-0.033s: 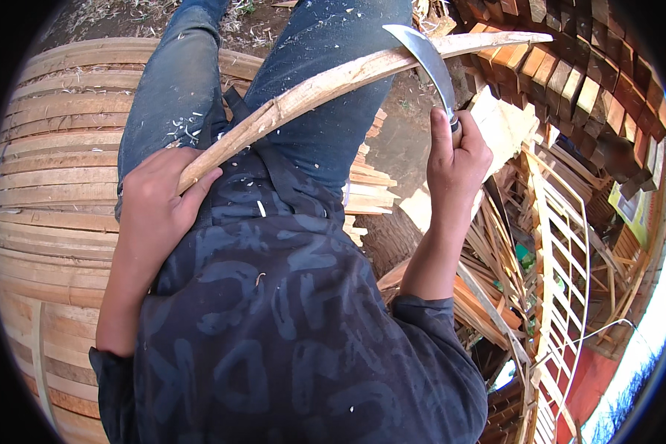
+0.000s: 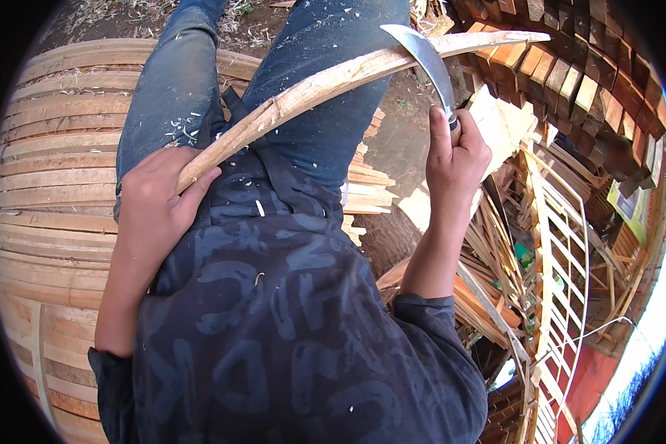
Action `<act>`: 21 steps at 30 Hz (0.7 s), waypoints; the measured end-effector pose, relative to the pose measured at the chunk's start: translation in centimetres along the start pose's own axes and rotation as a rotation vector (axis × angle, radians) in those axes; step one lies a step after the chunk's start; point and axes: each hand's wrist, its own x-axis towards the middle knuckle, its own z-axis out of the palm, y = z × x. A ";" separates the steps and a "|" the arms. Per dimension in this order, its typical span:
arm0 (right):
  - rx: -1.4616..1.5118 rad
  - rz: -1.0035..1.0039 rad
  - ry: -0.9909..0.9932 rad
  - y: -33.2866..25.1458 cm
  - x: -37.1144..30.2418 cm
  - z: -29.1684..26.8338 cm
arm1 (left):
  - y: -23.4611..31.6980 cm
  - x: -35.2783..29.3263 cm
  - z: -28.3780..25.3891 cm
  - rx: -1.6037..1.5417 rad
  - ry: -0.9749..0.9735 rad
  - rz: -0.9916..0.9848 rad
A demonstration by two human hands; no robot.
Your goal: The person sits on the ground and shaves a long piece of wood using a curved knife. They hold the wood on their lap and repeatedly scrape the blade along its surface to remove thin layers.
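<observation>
My left hand (image 2: 154, 189) is closed around the near end of a long, pale, roughly whittled wooden stick (image 2: 303, 94), which slants over my lap and right thigh. Its far end reaches up to the right and looks bent in this fisheye picture. In my right hand (image 2: 457, 152) is the short handle of a sickle (image 2: 435, 65), with the thumb stretched along it toward the blade. The curved steel blade crosses the stick near its far end, its tip pointing left. Most of the handle is hidden by my fingers.
Long planks (image 2: 59, 177) are stacked close together on the left. Sawn wood blocks (image 2: 570, 81) are piled at the upper right. A slatted wooden frame (image 2: 562, 259) stands at the right, beside loose strips (image 2: 488, 259). Shavings (image 2: 185, 129) lie on my jeans and the ground.
</observation>
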 end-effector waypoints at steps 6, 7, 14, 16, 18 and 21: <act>0.042 0.182 0.155 3.9 1.8 -0.8 | -0.5 -0.3 -0.1 -0.018 -0.017 0.002; 0.017 0.166 0.178 4.2 2.1 -0.7 | -0.6 -0.4 0.1 -0.009 -0.006 0.022; 0.168 -0.157 0.015 -2.4 -1.3 2.0 | -0.7 -0.1 -0.2 -0.007 -0.045 -0.032; 0.124 -0.023 0.094 -0.6 0.3 2.0 | -1.3 -0.3 -0.2 -0.019 -0.054 -0.061; 0.119 0.083 0.179 2.8 2.2 1.7 | -1.4 0.0 -0.5 -0.027 -0.065 -0.058; 0.095 0.042 0.166 3.4 2.7 1.5 | -1.6 0.4 -0.5 -0.073 -0.068 -0.057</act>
